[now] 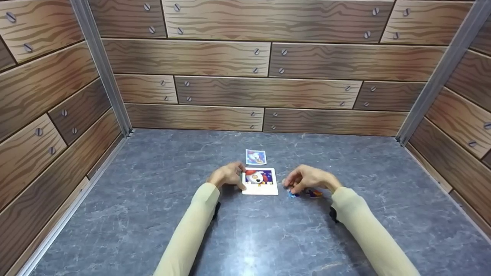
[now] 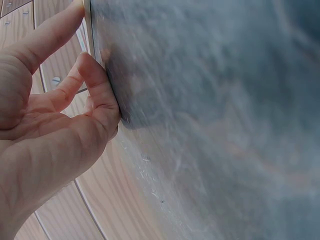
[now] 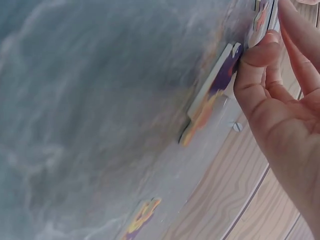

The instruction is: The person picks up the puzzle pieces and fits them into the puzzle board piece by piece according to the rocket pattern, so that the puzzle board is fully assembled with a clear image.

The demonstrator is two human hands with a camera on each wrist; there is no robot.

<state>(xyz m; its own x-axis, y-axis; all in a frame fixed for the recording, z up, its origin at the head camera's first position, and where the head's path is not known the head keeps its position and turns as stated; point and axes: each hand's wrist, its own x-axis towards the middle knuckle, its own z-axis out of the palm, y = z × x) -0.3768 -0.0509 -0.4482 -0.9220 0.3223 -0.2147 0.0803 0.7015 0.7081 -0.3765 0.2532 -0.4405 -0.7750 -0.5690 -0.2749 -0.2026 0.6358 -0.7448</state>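
A white-framed jigsaw puzzle point(image 1: 260, 189) lies on the table, showing a white cartoon figure with red on a purple ground. My left hand point(image 1: 229, 174) holds its left edge, fingers at the upper corner and thumb at the lower one. In the left wrist view the thumb and fingers point(image 2: 97, 85) meet a thin edge. To the puzzle's right, my right hand point(image 1: 308, 178) has thumb and fingers drawn together on a small blue puzzle piece point(image 1: 292, 194), partly hidden. A purple and orange puzzle piece point(image 1: 314, 193) lies under this hand, also seen in the right wrist view.
Behind the puzzle lies a picture card point(image 1: 256, 157) with a similar cartoon figure. Another yellow and purple piece point(image 3: 142, 220) rests on the table in the right wrist view. Wood-patterned walls point(image 1: 222, 90) enclose the grey marbled table point(image 1: 153, 230) at the back and sides.
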